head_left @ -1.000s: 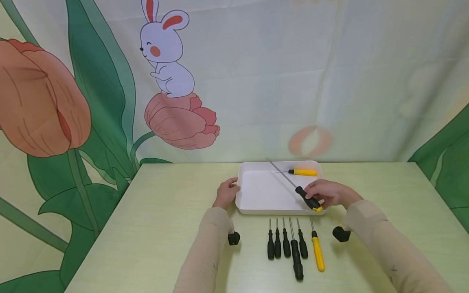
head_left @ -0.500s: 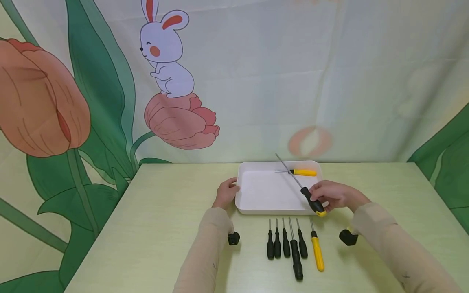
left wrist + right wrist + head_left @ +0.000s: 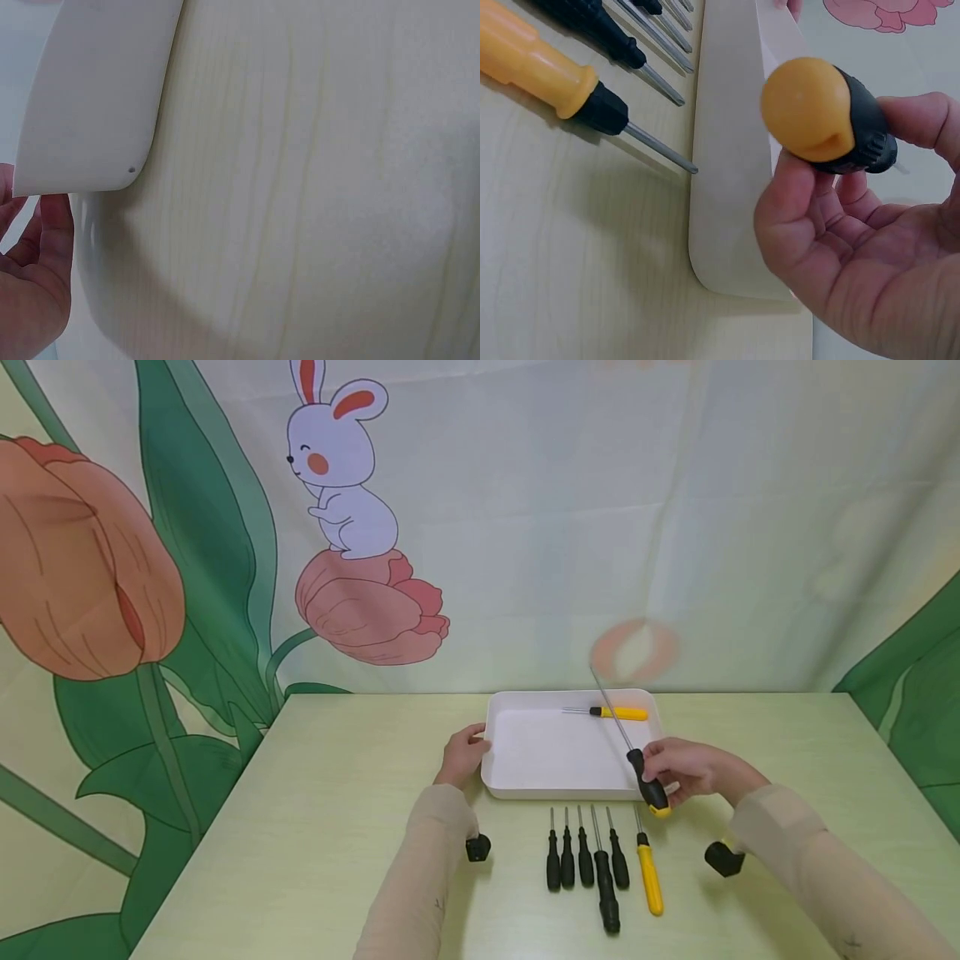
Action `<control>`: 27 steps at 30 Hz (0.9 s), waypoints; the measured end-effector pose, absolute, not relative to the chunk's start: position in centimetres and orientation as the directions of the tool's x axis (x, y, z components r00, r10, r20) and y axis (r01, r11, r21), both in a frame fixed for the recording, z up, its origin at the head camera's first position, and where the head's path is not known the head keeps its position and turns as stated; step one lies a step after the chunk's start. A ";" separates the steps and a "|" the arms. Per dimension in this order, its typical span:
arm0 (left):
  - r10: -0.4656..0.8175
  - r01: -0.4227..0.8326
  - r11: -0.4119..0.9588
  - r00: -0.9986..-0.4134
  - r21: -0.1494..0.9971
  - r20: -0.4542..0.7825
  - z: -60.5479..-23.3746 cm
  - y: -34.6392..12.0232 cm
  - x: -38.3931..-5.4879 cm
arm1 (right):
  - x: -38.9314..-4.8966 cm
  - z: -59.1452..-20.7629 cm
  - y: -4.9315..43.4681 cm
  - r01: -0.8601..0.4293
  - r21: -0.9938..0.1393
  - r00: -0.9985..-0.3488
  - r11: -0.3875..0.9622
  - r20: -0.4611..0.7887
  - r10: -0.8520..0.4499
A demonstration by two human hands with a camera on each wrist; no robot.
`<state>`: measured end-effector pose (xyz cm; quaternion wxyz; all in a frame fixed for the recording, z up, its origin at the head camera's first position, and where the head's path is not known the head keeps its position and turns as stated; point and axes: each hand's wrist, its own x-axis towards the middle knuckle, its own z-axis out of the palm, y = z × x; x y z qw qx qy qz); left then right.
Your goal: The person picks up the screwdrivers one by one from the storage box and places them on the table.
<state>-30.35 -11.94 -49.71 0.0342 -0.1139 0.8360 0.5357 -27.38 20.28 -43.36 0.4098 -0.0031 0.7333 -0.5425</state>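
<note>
My right hand [image 3: 686, 766] pinches a large screwdriver [image 3: 647, 782] by its black handle with a yellow end cap. The screwdriver is raised over the tray's front right part, its long shaft slanting up and away. In the right wrist view the yellow cap [image 3: 808, 109] faces the camera, and thumb and fingers sit on either side of the handle. At the left end of the white tray [image 3: 540, 793], my left hand [image 3: 461, 756] holds its rim; the left wrist view shows fingers at the tray corner [image 3: 97, 112]. A yellow-handled screwdriver [image 3: 624, 713] lies inside the tray.
In front of the tray several black-handled screwdrivers [image 3: 567, 866] lie in a row, shafts toward the tray. One of them is a longer black screwdriver [image 3: 607, 893]. A yellow screwdriver [image 3: 651, 881] lies at the row's right end. Behind the table hangs a printed cloth [image 3: 525, 527].
My right hand has moved right and a little toward me with the screwdriver, whose shaft now points more steeply away. The left hand and tray have stayed put.
</note>
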 end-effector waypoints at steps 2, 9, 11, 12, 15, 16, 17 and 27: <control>-0.156 -0.224 0.406 -0.972 0.886 -0.174 -49.7 -11.9 -30.3 | -27.2 -43.3 20.3 0.449 -0.793 -0.662 0.412 -0.605 -0.443; -0.152 -0.219 0.406 -0.974 0.887 -0.171 -49.6 -11.9 -30.2 | -26.5 -43.4 20.2 0.451 -0.791 -0.661 0.414 -0.607 -0.441; -0.150 -0.217 0.405 -0.974 0.888 -0.170 -49.5 -11.9 -30.1 | -26.2 -43.5 20.2 0.448 -0.792 -0.662 0.414 -0.605 -0.442; -0.148 -0.216 0.407 -0.974 0.888 -0.169 -49.5 -11.9 -30.1 | -26.1 -43.5 20.2 0.448 -0.792 -0.664 0.414 -0.605 -0.439; -0.149 -0.220 0.408 -0.974 0.886 -0.173 -49.5 -11.9 -30.2 | -25.6 -43.6 20.2 0.448 -0.791 -0.668 0.418 -0.606 -0.431; -0.149 -0.221 0.410 -0.973 0.885 -0.174 -49.6 -11.9 -30.2 | -25.5 -43.6 20.2 0.448 -0.789 -0.669 0.420 -0.608 -0.427; -0.149 -0.222 0.412 -0.973 0.884 -0.175 -49.6 -11.9 -30.3 | -25.4 -43.6 20.2 0.447 -0.788 -0.670 0.423 -0.609 -0.425; -0.152 -0.238 0.402 -0.970 0.884 -0.192 -49.7 -12.0 -30.5 | -23.8 -43.8 20.2 0.426 -0.798 -0.685 0.425 -0.592 -0.424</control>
